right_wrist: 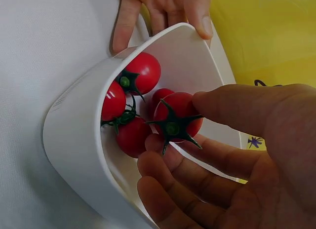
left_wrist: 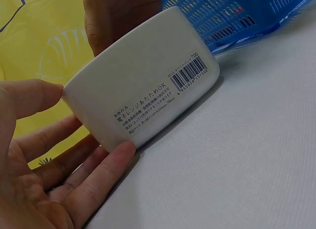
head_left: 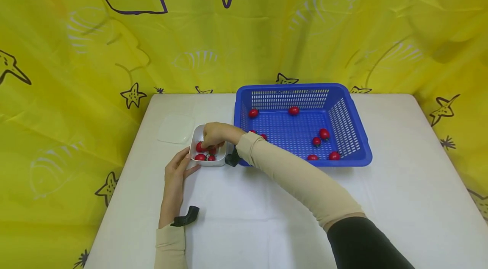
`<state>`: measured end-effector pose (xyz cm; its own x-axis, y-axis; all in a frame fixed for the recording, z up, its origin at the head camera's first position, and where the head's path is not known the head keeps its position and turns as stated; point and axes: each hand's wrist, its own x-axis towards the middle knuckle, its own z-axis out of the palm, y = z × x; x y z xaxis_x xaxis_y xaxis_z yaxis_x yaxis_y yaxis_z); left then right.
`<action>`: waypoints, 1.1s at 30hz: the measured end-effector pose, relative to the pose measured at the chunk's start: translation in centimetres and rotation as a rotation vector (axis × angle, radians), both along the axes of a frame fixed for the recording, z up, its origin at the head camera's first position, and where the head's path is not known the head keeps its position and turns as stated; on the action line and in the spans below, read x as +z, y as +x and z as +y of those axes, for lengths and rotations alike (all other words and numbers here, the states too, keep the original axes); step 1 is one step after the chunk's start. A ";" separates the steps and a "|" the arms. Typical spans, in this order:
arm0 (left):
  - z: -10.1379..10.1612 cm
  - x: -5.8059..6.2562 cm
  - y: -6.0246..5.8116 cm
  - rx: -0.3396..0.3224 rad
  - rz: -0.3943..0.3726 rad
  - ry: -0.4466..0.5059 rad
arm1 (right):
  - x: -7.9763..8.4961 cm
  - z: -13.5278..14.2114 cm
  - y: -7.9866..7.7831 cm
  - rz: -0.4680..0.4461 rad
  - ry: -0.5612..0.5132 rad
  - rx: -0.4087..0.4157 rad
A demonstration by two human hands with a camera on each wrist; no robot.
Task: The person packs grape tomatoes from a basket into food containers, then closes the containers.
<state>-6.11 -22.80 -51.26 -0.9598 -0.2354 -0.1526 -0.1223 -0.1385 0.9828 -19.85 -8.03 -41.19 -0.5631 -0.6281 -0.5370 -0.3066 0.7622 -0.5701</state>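
Note:
My right hand [head_left: 215,133] reaches inside a white plastic container [head_left: 215,164]. In the right wrist view, its thumb and fingers pinch a red cherry tomato [right_wrist: 181,108] with a green star-shaped stem. Several other cherry tomatoes [right_wrist: 148,73] lie around it in the container. My left hand [head_left: 175,176] holds the container at its left side. Seen from the left wrist, the thumb presses the upper edge and the other fingers bear on the lower wall, near the printed label [left_wrist: 190,73].
A blue mesh basket [head_left: 303,87] with several cherry tomatoes [head_left: 324,134] stands to the right, passing under my right forearm. Behind the container, a translucent flat lid [head_left: 175,130] lies on the white table [head_left: 244,235]. A yellow patterned curtain [head_left: 259,48] hangs behind and at the sides.

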 end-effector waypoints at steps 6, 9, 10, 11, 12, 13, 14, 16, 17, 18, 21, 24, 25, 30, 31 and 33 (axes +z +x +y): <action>0.0 0.0 0.0 0.005 0.003 0.005 | -0.2 -0.2 0.2 0.038 0.014 -0.003; 0.0 -0.1 -0.1 0.005 0.003 0.011 | -0.3 -0.1 0.4 0.049 0.014 -0.014; 0.0 -0.1 -0.1 0.004 0.003 0.011 | -0.3 -0.1 0.5 0.047 0.010 -0.020; 0.0 -0.1 -0.1 0.001 0.006 0.013 | -0.3 0.0 0.5 0.046 0.006 -0.026; 0.0 -0.1 -0.1 0.000 0.006 0.013 | -0.3 0.0 0.6 0.044 -0.002 -0.029; 0.0 -0.1 -0.1 -0.001 0.006 0.012 | -0.3 0.1 0.6 0.046 -0.009 -0.031; 0.0 -0.1 -0.1 -0.003 0.006 0.012 | -0.3 0.1 0.6 0.049 -0.017 -0.033; -0.1 -0.1 -0.1 -0.005 0.003 0.008 | -0.2 0.1 0.7 0.057 -0.026 -0.031; -0.1 -0.2 -0.1 -0.006 0.000 0.007 | -0.2 0.1 0.7 0.060 -0.029 -0.030; -0.1 -0.2 -0.1 -0.005 -0.003 0.005 | -0.1 0.1 0.7 0.056 -0.036 -0.029; -0.1 -0.2 0.0 -0.005 -0.005 0.007 | 0.1 0.2 0.8 0.030 -0.057 -0.035; -0.1 -0.1 0.0 0.001 -0.005 0.011 | 0.5 0.4 0.9 0.006 -0.078 -0.037; 0.0 -0.1 0.0 0.002 -0.005 0.012 | 0.7 0.4 0.9 0.003 -0.083 -0.037; 0.0 0.0 0.0 0.002 -0.012 0.006 | 1.2 0.6 0.9 0.007 -0.095 -0.034; -0.1 -0.1 0.0 0.002 -0.015 0.007 | 1.4 0.7 0.9 0.008 -0.099 -0.034; -0.1 -0.1 0.0 0.000 -0.018 0.004 | 1.5 0.9 0.9 0.010 -0.113 -0.031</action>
